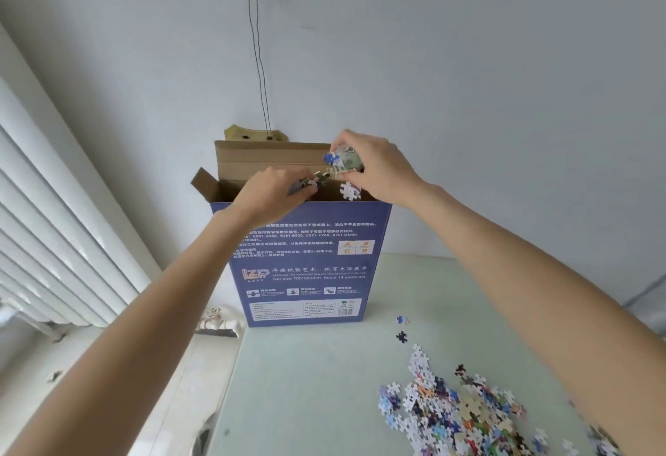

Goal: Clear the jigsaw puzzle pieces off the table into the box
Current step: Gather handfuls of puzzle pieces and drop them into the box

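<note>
While both hands sit over open box (pixel 306 264) mouth, I see left hand (pixel 277 190) and right hand (pixel 374 163) each gripping pieces; one falls. Main pile (pixel 461 408) lies near right on surface (pixel 306 383), right arm closer.

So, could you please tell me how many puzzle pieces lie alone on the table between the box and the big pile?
2: a blue piece nearer the box, and a dark piece just below it, above the pile. The right forearm may hide others.
</note>
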A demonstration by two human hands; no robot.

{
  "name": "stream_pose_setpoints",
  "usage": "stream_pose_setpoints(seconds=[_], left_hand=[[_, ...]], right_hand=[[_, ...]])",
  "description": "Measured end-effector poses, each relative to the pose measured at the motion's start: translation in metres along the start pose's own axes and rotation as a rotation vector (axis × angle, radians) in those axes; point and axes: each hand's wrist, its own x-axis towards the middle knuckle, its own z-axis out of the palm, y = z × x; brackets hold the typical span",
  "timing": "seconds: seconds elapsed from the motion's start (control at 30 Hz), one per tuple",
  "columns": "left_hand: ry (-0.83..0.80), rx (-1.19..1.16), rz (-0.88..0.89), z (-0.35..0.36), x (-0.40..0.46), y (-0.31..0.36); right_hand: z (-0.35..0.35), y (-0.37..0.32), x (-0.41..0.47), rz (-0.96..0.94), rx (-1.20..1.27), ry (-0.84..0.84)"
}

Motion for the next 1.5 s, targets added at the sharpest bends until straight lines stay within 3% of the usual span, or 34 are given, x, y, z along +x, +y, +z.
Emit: stream_pose_setpoints(seconds=[0.2, 0.37, 0.57, 0.7, 0.8, 0.87, 1.0, 1.17, 1.23, 1.5], left_hand=[[0.041, -0.126, -0.017, -0.009, -0.013, 0.000], [0.115, -0.153, -0.015, -0.010, -0.021, 0.001], [0.241, 0.024, 0.052, -0.009, -0.026, 0.002], [0.447, 0.163, 0.194, -0.006, -0.036, 0.015], [0.556, 0.106, 0.260, 0.007, -0.051, 0.038], [0.570, 0.030, 0.274, 0.026, -0.068, 0.058], [0.369, -0.160, 0.156, 0.095, -0.106, 0.096], [-0.193, -0.284, -0.071, 0.194, -0.139, 0.121], [-0.334, -0.288, -0.140, 0.223, -0.140, 0.126], [-0.568, -0.120, -0.217, 0.322, -0.095, 0.134]], right_hand=[[0.014, 0.006, 0.003, -0.017, -0.221, -0.214], [0.008, 0.009, 0.006, 0.011, -0.143, -0.195], [0.010, 0.005, 0.001, -0.002, -0.173, -0.213], [0.008, -0.002, -0.019, 0.020, -0.067, 0.018], [0.011, -0.002, -0.068, 0.009, 0.064, 0.250], [0.021, 0.007, -0.111, 0.042, 0.114, 0.310], [0.055, 0.054, -0.209, 0.231, 0.130, 0.183], [0.095, 0.125, -0.305, 0.482, 0.054, -0.260], [0.108, 0.146, -0.327, 0.527, 0.026, -0.355], [0.148, 0.218, -0.383, 0.745, -0.074, -0.403]])
